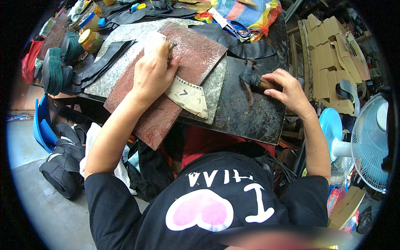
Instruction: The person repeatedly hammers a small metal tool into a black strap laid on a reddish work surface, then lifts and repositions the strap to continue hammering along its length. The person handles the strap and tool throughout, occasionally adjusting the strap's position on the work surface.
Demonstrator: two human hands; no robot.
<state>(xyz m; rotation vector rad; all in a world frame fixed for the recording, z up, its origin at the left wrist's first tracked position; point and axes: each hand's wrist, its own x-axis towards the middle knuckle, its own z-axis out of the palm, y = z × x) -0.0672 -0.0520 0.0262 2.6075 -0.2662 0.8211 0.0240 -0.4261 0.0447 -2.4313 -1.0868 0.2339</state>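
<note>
My left hand [155,71] is closed around a short metal punch [172,46], whose end pokes out beside the fingers. Beneath that hand lies a curved cream pattern piece [189,98] with a row of small holes along its upper edge and a dark mark. It rests across a reddish-brown slab [146,118] and a pale speckled stone slab [218,93]. At the right, the thumb and fingers of my right hand [287,89] grip the handle of a hammer [248,79]. The hammer's dark wrapped head is over the black table surface.
Scissors with blue handles [237,29] lie beyond black leather pieces [233,41]. Spools of green cord [53,73] and a yellow-lidded jar [89,40] stand at the left. Cardboard pieces [329,54] and a white fan [368,141] are at the right.
</note>
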